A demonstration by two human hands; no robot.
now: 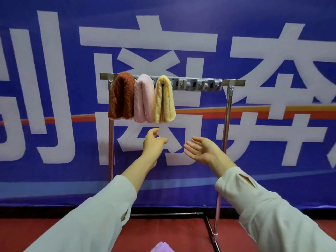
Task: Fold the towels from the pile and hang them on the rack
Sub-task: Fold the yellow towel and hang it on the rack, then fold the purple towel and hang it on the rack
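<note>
On the top bar of the rack (234, 82), at its left end, three folded towels hang side by side: brown towel (121, 96), pink towel (143, 99), yellow towel (164, 100), each touching its neighbour. The left hand (154, 142) is just below the yellow towel and apart from it, fingers loosely curled, holding nothing. The right hand (201, 150) is beside it, lower and right of the towels, palm up, fingers spread, empty. A purple cloth (161, 247) shows at the bottom edge over the red floor (163, 230). A blue banner (254, 15) stands behind.
</note>
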